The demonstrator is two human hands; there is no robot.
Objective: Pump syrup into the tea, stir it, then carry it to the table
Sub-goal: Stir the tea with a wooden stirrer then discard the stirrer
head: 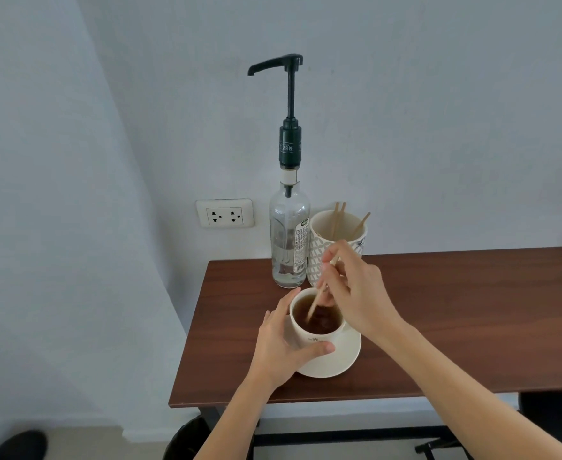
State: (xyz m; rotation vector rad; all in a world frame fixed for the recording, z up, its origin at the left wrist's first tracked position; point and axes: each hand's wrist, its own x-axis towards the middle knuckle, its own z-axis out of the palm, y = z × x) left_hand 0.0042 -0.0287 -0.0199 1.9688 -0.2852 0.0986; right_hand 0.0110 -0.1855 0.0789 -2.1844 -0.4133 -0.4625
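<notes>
1. Left hand (281, 346) wraps the tea cup (317, 330) on its saucer (342, 360) at the wooden table's (455, 313) near-left corner.
2. Right hand (356, 293) pinches one stir stick (317, 298) dipped in the tea.
3. Behind: one pump bottle (289, 234), collar reading "...ISSEIRE"; one patterned cup (336, 247) holding three sticks.

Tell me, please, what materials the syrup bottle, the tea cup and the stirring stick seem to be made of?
Syrup bottle: clear glossy glass, probably, since the label's back shows through; its pump looks like dark plastic.
Tea cup: cream glazed ceramic, judging by its thick smooth rim.
Stirring stick: thin, pale, matte, likely wood or bamboo.
</notes>
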